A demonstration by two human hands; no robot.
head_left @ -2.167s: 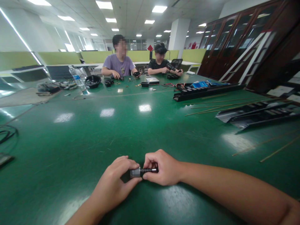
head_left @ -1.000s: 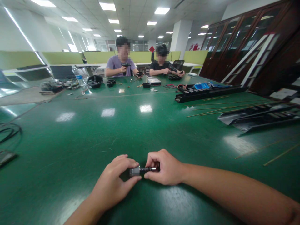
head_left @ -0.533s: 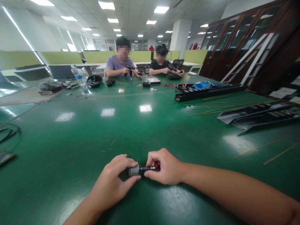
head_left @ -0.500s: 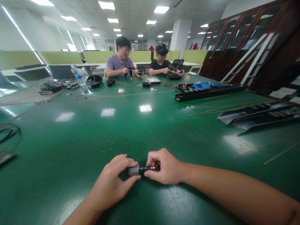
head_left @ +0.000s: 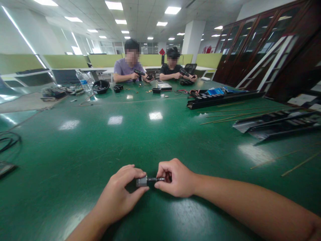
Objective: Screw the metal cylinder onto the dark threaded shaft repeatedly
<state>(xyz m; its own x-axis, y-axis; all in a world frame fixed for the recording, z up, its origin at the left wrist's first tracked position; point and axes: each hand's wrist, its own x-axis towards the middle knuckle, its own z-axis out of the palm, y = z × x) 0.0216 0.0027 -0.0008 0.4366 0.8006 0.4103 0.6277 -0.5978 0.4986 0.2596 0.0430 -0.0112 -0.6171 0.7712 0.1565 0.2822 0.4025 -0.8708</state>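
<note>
Where the small metal part (head_left: 142,181) lies level near 6 o'clock, the left hand (head_left: 121,190) grips its thick grey end between thumb and fingers; the right hand (head_left: 177,179) pinches its thin shaft (head_left: 151,179) at the 3 o'clock end. Whether the part touches the green table (head_left: 130,137), I cannot tell. A black rail (head_left: 215,101) and thin rods (head_left: 213,122) lie toward 2 o'clock; at 12 o'clock, 2 people (head_left: 122,68) each hold a dark tool (head_left: 138,72).

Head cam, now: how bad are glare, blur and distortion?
Head view: white rectangular ceiling lights mirror as bright patches on the glossy green tabletop; head view: the grey-and-black cylindrical part between left hand and right hand looks soft, fine detail unreadable; head view: wide-angle stretch seemingly tilts the dark wooden glass-fronted cabinet.
</note>
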